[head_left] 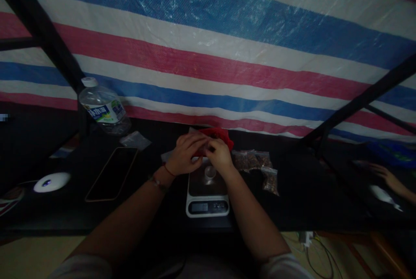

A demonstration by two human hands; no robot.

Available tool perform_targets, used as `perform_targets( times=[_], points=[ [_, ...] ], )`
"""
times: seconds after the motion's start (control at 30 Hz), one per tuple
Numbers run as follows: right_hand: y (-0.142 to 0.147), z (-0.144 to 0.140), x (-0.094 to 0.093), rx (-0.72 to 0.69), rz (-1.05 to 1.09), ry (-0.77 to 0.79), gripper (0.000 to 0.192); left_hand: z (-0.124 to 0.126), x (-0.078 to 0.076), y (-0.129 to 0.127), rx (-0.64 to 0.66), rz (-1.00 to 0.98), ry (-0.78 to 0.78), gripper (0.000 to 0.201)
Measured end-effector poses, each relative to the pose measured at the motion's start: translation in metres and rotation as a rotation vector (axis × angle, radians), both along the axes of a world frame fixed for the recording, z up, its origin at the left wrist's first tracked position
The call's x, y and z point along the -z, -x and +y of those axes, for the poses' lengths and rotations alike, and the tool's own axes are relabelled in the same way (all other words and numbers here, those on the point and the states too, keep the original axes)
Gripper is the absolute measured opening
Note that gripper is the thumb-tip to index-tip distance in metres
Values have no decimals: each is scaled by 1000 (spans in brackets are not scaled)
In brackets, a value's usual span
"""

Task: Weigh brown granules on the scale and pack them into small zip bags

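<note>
My left hand [186, 154] and my right hand [220, 156] meet over the back of a white digital kitchen scale [208, 213]. The fingers of both are bent and pressed together at the tips; what lies between them is too dark and small to make out. On the scale's dark plate, below the hands, stands a small clear cup [210, 174]. Just behind the hands lies a red bag [224, 135], partly hidden by them. Right of my right hand are several small zip bags [251, 160] with brown bits inside, and one more such bag [270, 181] nearer me.
Left on the black table [302, 201] lie a phone [112, 174], a white mouse [52, 182] and an empty-looking clear bag [135, 141]. A large plastic bottle [105, 108] stands behind. Dark metal legs slant at both sides before a striped sheet [208, 62]. Another person's hand [385, 175] shows far right.
</note>
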State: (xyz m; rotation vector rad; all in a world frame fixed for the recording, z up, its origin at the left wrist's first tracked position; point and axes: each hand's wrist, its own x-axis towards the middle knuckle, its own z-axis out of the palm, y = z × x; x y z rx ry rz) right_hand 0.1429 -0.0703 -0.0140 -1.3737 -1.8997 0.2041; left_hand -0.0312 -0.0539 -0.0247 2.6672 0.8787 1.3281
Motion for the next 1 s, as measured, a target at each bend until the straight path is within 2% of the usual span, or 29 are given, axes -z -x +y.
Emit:
perform_targets(
  times=[0.07, 0.13, 0.23, 0.4, 0.43, 0.53, 0.57, 0.67, 0.73, 0.9, 1.0],
  points=[
    [1, 0, 1, -47, -16, 28, 9, 5, -2, 3, 1, 101, 47, 66],
    [2, 1, 1, -129, -31, 38, 13, 9, -3, 4, 8, 153, 86, 72],
    [-1, 0, -8, -245, -38, 44, 10, 12, -5, 3, 23, 170, 123, 63],
    [-31, -18, -32, -237, 63, 64, 12, 14, -25, 10, -8, 178, 237, 52],
    [-37, -25, -34, -272, 49, 109, 17, 15, -29, 12, -12, 187, 272, 50],
    [-47, -49, -32, -399, -76, 273, 54, 21, -37, 20, -43, 197, 341, 48],
    [-47, -56, -28, -415, -112, 310, 60, 23, -37, 22, -50, 202, 353, 48],
    [-39, -65, -14, -390, -145, 354, 49, 27, -28, 27, -72, 210, 361, 47],
    [-33, -63, -7, -336, -142, 330, 43, 27, -18, 31, -104, 186, 338, 47],
    [-22, -46, -1, -171, -125, 179, 38, 30, 6, 46, -156, 80, 263, 46],
    [-19, -39, 0, -186, -174, 206, 40, 36, 16, 52, -221, -6, 261, 47]
  ],
)
